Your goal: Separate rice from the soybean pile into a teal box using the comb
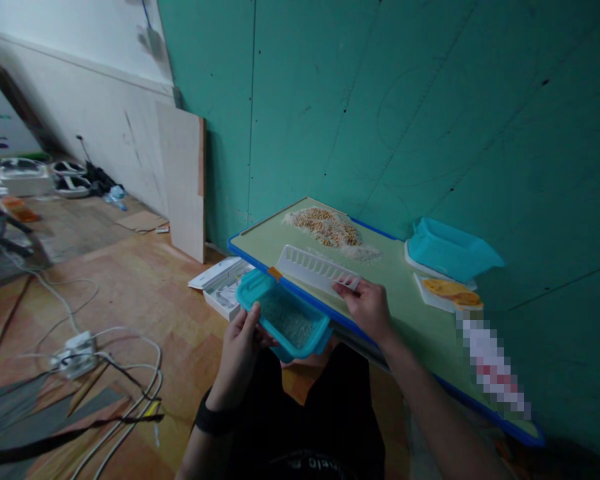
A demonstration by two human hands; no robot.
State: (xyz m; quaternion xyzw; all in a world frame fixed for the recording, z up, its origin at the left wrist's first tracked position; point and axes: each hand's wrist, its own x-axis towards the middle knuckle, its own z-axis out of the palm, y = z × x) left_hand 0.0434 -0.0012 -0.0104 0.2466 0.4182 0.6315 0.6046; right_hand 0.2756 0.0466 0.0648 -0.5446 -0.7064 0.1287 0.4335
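- One blue tub, pinched in our left grip at the counter's near edge.
- Our right grip pinches a slotted white strip along that edge.

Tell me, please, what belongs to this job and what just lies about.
Likely in use: white slotted plastic piece, in right hand; turquoise rectangular plastic tub, in left hand; yellow-and-white grain heap.

Seemingly lying about: white plastic power strip; pale rectangular wooden board.

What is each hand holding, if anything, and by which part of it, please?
The left hand holds the blue container by its near-left rim; the right hand holds the white slotted piece by its right end.
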